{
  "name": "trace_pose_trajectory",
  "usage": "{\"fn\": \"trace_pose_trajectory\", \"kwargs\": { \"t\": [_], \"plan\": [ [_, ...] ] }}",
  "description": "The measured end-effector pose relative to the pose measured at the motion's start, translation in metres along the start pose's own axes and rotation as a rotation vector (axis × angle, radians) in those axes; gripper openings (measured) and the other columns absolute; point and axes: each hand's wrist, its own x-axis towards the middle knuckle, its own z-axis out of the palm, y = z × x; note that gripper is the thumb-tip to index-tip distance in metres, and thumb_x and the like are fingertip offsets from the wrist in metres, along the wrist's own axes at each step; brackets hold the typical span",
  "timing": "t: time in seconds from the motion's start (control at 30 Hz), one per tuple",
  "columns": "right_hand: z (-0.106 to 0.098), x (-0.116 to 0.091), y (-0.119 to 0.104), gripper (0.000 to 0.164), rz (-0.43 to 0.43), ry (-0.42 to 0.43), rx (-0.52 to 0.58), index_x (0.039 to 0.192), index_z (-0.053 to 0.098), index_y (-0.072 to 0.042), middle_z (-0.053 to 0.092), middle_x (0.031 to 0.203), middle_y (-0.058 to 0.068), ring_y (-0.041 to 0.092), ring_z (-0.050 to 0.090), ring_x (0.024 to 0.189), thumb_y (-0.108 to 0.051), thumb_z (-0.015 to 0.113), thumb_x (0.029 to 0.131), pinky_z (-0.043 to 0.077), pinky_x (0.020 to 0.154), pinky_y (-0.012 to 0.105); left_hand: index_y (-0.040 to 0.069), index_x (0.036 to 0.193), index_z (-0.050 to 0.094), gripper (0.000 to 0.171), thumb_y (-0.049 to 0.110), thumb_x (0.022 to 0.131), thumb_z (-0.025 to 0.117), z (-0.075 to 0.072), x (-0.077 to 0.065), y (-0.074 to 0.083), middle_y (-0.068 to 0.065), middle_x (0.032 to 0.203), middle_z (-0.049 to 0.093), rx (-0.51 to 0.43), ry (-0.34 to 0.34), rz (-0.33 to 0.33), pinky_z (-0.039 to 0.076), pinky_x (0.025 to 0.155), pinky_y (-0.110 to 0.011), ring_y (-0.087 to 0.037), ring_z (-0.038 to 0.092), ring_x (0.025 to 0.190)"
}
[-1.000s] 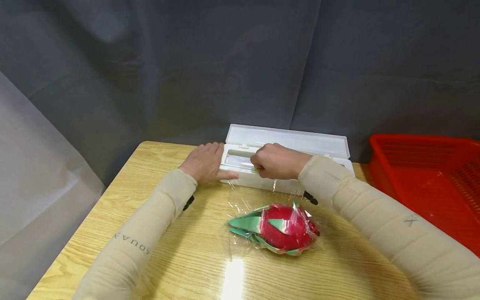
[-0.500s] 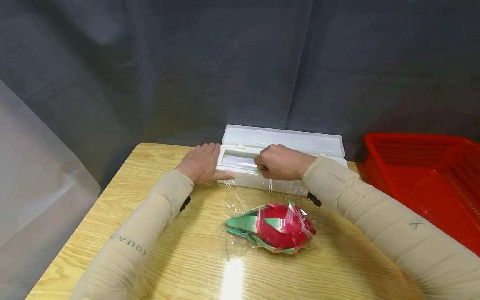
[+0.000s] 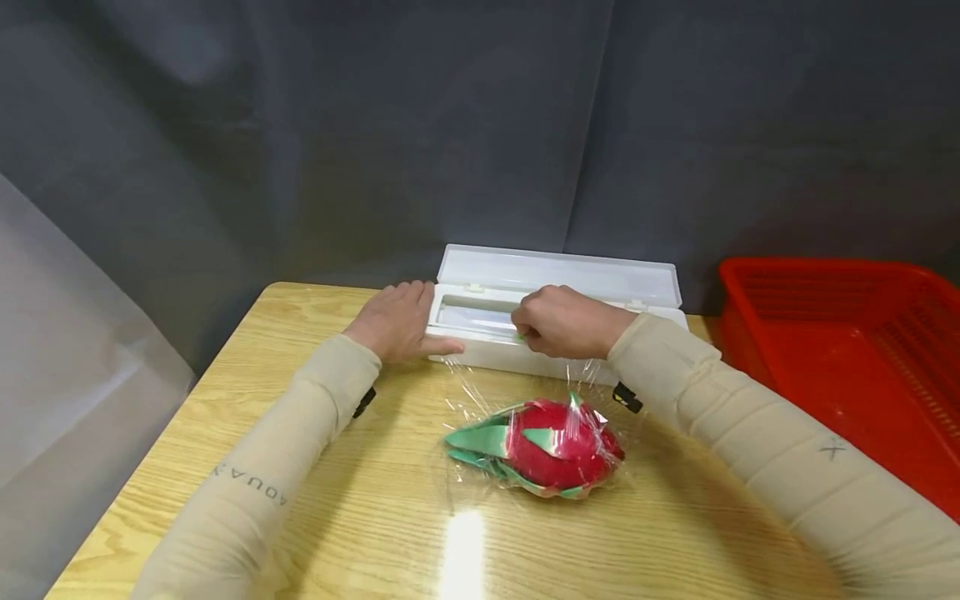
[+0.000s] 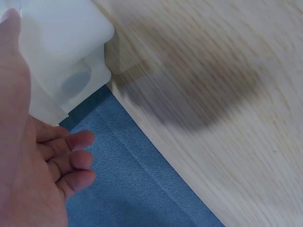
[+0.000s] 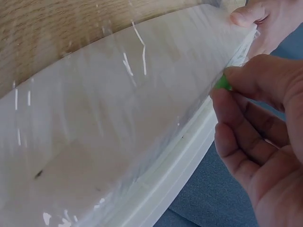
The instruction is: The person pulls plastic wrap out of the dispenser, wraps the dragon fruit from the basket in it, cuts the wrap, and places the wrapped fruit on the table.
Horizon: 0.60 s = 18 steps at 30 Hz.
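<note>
Rightward along the white box [image 3: 495,354], the right hand [image 3: 562,321] has slid since a second ago. At the box's left end rests the left hand [image 3: 397,321], fingers loosely bent in its wrist view; film-covered dragon fruit [image 3: 551,442] lies nearer; only the right wrist view clearly shows the green tab [image 5: 223,83] pinched.

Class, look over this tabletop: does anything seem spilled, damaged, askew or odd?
Nothing looks spilled. The clear film is creased, not smooth, over the red-and-green fruit, and the right wrist view shows a small dark speck against the white box's front; dirt or damage, I cannot tell.
</note>
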Motion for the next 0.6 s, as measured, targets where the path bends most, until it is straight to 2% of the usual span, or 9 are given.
{"fn": "trace_pose_trajectory", "kwargs": {
  "t": [0.37, 0.6],
  "plan": [
    [0.0011, -0.0015, -0.0069, 0.027, -0.008, 0.006, -0.021, 0.066, 0.06, -0.011, 0.058, 0.066, 0.002, 0.012, 0.046, 0.062, 0.01, 0.062, 0.083, 0.047, 0.061, 0.028, -0.008, 0.153, 0.038, 0.114, 0.086, 0.089, 0.043, 0.0012, -0.0018, -0.0001, -0.022, 0.143, 0.057, 0.005, -0.009, 0.006, 0.049, 0.112, -0.047, -0.037, 0.058, 0.129],
    [0.0014, -0.0024, -0.0073, 0.026, -0.003, 0.036, -0.029, 0.066, 0.059, -0.011, 0.057, 0.067, 0.003, 0.013, 0.046, 0.062, 0.009, 0.061, 0.083, 0.047, 0.06, 0.03, -0.007, 0.155, 0.036, 0.116, 0.088, 0.088, 0.041, -0.0026, -0.0017, -0.0003, -0.022, 0.146, 0.055, 0.003, -0.019, -0.001, 0.047, 0.114, -0.048, -0.036, 0.057, 0.132]
  ]
}}
